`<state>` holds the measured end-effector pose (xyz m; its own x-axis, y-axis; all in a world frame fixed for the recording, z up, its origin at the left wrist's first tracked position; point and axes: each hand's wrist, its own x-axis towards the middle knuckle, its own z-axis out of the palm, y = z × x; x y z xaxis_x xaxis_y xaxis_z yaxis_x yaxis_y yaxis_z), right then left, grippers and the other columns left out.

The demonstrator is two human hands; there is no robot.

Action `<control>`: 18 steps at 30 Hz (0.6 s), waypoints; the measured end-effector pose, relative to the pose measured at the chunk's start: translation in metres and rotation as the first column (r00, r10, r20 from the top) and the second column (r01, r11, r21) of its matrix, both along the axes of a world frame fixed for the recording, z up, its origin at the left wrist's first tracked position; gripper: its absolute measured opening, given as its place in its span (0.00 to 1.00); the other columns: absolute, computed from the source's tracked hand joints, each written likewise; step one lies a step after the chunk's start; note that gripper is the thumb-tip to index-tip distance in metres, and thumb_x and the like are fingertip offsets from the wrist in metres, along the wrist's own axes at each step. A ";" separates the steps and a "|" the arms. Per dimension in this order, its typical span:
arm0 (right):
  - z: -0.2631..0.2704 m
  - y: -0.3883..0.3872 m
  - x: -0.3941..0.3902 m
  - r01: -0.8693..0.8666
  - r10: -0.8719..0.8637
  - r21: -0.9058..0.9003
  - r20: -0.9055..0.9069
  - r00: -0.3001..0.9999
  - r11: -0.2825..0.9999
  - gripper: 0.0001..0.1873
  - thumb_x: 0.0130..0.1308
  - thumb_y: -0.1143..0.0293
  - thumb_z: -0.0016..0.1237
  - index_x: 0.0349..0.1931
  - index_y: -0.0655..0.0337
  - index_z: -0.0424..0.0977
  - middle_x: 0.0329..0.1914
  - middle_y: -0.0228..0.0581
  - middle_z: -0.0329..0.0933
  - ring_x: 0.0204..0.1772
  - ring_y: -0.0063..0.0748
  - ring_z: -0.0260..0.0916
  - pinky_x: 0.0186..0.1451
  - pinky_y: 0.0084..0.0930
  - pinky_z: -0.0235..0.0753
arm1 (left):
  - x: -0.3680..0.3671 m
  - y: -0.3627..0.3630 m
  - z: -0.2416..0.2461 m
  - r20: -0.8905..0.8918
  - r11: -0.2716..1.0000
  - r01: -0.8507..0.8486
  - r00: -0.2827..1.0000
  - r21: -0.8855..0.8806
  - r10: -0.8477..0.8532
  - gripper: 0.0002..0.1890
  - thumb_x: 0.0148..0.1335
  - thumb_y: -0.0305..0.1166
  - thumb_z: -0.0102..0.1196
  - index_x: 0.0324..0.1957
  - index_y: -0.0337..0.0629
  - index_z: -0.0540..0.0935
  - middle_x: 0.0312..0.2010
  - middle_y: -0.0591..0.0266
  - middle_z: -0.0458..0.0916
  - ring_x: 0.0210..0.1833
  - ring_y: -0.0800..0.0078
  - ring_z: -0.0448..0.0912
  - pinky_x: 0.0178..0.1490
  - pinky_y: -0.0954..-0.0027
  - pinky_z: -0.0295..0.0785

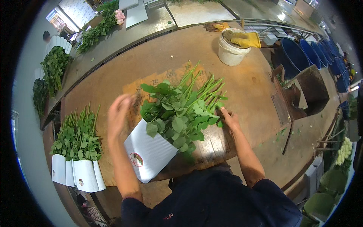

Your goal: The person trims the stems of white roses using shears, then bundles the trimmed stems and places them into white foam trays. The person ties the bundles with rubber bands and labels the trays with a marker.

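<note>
A bunch of leafy green cut stems [181, 113] lies on the wooden table [244, 82] in front of me, its bare stem ends pointing away and to the right. Its near end is wrapped in white corrugated paper [150, 150] with a round sticker, and the wrap hides the flower heads. My left hand [120, 109] is raised to the left of the bunch, blurred, and I cannot tell whether it holds anything. My right hand [229, 117] touches the leaves and stems at the right side of the bunch; its grip is partly hidden.
At left lie more wrapped bunches [80, 142]. A white bucket [232, 54] with yellow gloves [245, 39] stands at the far side. Right of the table are a rusty metal stand [309, 90] and blue buckets [292, 54]. Beyond, a long counter [158, 21] bears foliage and pink flowers [120, 17]. A person [46, 37] is at far left.
</note>
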<state>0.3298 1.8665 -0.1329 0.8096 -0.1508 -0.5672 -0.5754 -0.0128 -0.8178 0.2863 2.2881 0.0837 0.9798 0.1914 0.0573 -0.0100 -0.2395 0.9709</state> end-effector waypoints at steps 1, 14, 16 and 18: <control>0.002 0.003 0.012 -0.034 0.033 0.024 0.014 0.999 0.999 0.33 0.63 0.48 0.60 0.51 0.75 0.74 0.44 0.46 0.80 0.40 0.31 0.77 0.39 0.28 0.77 | 0.031 -0.023 -0.004 -0.105 0.998 0.057 0.993 -0.004 -0.057 0.19 0.71 0.38 0.54 0.54 0.32 0.78 0.54 0.53 0.80 0.57 0.67 0.78 0.60 0.67 0.72; -0.003 0.036 0.120 -0.172 0.251 0.368 -0.178 0.951 0.914 0.36 0.67 0.45 0.56 0.57 0.73 0.68 0.47 0.40 0.74 0.41 0.31 0.72 0.39 0.33 0.75 | 0.200 -0.165 -0.156 -0.751 0.838 0.495 0.638 0.231 -0.170 0.52 0.51 0.66 0.63 0.65 0.30 0.69 0.62 0.36 0.72 0.67 0.55 0.71 0.68 0.59 0.64; -0.005 0.042 0.123 -0.109 0.199 0.484 -0.137 0.970 0.868 0.34 0.68 0.49 0.56 0.58 0.73 0.68 0.51 0.42 0.75 0.46 0.31 0.73 0.46 0.36 0.76 | 0.190 -0.182 -0.147 -0.790 0.796 0.570 0.577 0.206 -0.209 0.57 0.48 0.67 0.65 0.67 0.27 0.65 0.65 0.36 0.68 0.69 0.53 0.68 0.71 0.59 0.61; -0.009 0.045 0.121 -0.038 0.112 0.520 -0.111 0.988 0.853 0.32 0.69 0.52 0.56 0.59 0.73 0.67 0.51 0.42 0.75 0.47 0.31 0.74 0.46 0.34 0.76 | 0.183 -0.199 -0.144 -0.812 0.702 0.674 0.530 0.231 -0.243 0.61 0.46 0.67 0.66 0.68 0.25 0.61 0.68 0.35 0.63 0.71 0.51 0.65 0.71 0.58 0.62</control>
<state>0.4508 1.9114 -0.1414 0.7187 0.2509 -0.6485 -0.6925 0.3414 -0.6355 0.4689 2.0892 -0.0598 0.6782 -0.1418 -0.7211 0.3323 -0.8160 0.4730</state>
